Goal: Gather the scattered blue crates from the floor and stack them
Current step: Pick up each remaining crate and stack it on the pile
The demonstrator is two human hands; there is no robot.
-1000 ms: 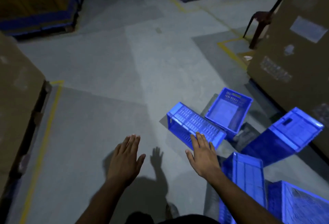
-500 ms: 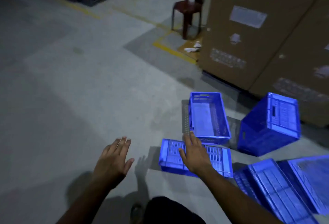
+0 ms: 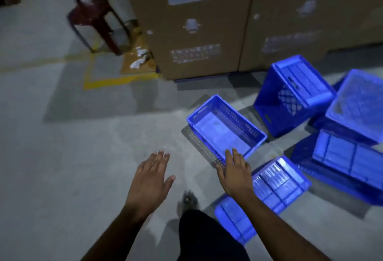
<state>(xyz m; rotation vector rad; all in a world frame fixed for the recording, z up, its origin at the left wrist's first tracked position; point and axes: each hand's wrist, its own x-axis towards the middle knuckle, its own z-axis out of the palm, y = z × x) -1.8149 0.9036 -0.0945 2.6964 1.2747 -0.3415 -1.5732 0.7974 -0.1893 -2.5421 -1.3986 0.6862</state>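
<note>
Several blue plastic crates lie scattered on the grey floor at the right. An upright open crate [image 3: 224, 128] sits in the middle. An overturned crate [image 3: 275, 186] lies just below it, near my feet. A crate on its side [image 3: 290, 94] rests further back, and two more [image 3: 352, 161] [image 3: 360, 103] lie at the far right. My right hand [image 3: 235, 172] hovers with spread fingers over the near corner of the upright crate, holding nothing. My left hand [image 3: 150, 180] is open over bare floor to the left.
Tall cardboard boxes [image 3: 192, 22] stand behind the crates. A dark red plastic chair [image 3: 93, 12] stands at the upper left beside them. Yellow floor tape [image 3: 116, 80] and paper scraps [image 3: 138, 59] lie near the box corner. My leg and foot [image 3: 188, 200] are at the bottom.
The view has swung right and closer to the crates. My right hand has shifted from above the overturned crate to the near edge of the upright one. Both hands remain open.
</note>
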